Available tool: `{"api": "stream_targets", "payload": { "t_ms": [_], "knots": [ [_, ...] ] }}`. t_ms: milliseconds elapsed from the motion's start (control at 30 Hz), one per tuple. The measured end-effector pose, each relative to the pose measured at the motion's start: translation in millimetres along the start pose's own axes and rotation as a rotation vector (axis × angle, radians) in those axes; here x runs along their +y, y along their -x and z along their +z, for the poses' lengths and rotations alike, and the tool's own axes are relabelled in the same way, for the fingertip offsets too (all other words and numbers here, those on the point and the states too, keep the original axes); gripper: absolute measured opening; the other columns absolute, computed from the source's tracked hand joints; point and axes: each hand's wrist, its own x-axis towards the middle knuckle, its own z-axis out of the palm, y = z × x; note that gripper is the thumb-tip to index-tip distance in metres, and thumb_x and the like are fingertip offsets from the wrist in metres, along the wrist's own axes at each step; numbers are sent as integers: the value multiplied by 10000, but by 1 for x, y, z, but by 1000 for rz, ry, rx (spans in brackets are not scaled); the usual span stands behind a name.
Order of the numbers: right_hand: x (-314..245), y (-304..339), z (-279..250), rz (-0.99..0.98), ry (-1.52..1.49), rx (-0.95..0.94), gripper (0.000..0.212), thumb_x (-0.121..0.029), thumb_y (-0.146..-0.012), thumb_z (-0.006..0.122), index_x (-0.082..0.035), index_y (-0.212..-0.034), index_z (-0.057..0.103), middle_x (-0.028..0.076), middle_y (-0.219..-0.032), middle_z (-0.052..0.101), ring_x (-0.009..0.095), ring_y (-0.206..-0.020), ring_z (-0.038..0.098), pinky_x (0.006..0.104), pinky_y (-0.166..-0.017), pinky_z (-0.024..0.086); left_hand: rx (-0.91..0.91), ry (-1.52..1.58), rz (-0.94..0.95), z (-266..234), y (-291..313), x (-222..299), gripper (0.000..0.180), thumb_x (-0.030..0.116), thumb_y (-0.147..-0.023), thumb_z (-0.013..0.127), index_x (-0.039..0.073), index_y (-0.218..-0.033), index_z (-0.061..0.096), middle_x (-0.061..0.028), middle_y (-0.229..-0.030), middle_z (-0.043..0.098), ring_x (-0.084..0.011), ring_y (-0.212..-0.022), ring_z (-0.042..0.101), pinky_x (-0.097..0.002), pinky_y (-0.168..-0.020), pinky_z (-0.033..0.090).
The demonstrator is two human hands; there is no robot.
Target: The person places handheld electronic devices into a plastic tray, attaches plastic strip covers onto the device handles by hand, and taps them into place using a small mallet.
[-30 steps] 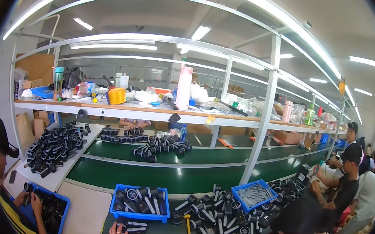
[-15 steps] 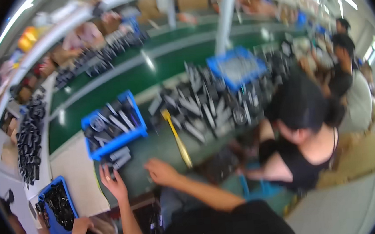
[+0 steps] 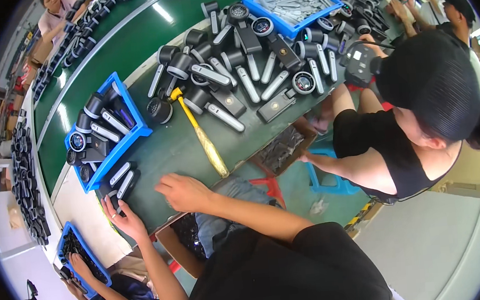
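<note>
My left hand point(image 3: 125, 220) is at the near left edge of the green table, its fingers apart and a ring on one. The fingertips are close to two black handheld devices with grey handle strips point(image 3: 121, 180); whether they touch is hard to tell. To the right, my right hand point(image 3: 184, 192) is low over the tabletop with its fingers curled in. Nothing shows in it. Beyond both hands stands a blue crate point(image 3: 141, 130) of similar round-headed devices. A yellow hammer point(image 3: 204, 140) lies to the right of that crate.
Many round-headed black devices point(image 3: 248, 83) cover the table's far side, beside a blue crate of grey strips point(image 3: 295, 31). A co-worker in black point(image 3: 404, 135) sits at right. Another point(image 3: 102, 299), at lower left, reaches into a blue bin point(image 3: 105, 276). An open carton point(image 3: 172, 250) stands beneath the table.
The view has swung, and the blurred scene is now sharp. The left co-worker's hand has moved into the blue bin. My hands remain in much the same places over the table.
</note>
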Motion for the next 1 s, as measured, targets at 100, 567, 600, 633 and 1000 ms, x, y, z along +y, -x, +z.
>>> {"api": "stream_targets", "payload": {
  "t_ms": [100, 567, 600, 633, 1000],
  "knots": [
    [3, -1, 2, 20, -27, -18, 296, -24, -807, 670, -17, -1102, 659, 132, -1059, 620, 340, -1000, 638, 431, -875, 554, 3, -2, -8, 2, 0, -1, 439, 234, -1065, 561, 17, -1447, 562, -203, -1549, 470, -381, -1429, 449, -476, -1196, 328],
    [3, -6, -2, 5, -44, 26, 181, -29, -812, 623, -15, -988, 658, 140, -1038, 620, 334, -1020, 638, 426, -878, 557, 6, -39, 3, 4, -4, -3, 445, 242, -1067, 553, 15, -1450, 558, -215, -1547, 466, -385, -1423, 451, -478, -1192, 330],
    [3, -5, -2, 5, -41, 22, 182, -31, -814, 623, -18, -992, 660, 140, -1040, 621, 334, -1022, 639, 426, -878, 557, 4, -33, -2, 3, -4, -2, 445, 242, -1067, 554, 15, -1450, 558, -216, -1547, 465, -385, -1424, 449, -478, -1193, 328],
    [3, -4, -1, 6, -39, 23, 182, -31, -814, 623, -18, -992, 660, 140, -1040, 621, 334, -1022, 639, 426, -878, 557, 3, -31, -2, 4, -3, -3, 445, 242, -1067, 554, 15, -1450, 558, -216, -1547, 465, -385, -1424, 449, -478, -1193, 328],
    [0, -7, 3, 11, -2, 11, 228, -48, -831, 626, -16, -1048, 687, 151, -1004, 632, 363, -971, 648, 446, -878, 555, 34, -13, 15, 0, -1, -3, 433, 252, -1062, 574, 52, -1447, 575, -203, -1541, 474, -385, -1416, 457, -473, -1187, 340]
  ]
}}
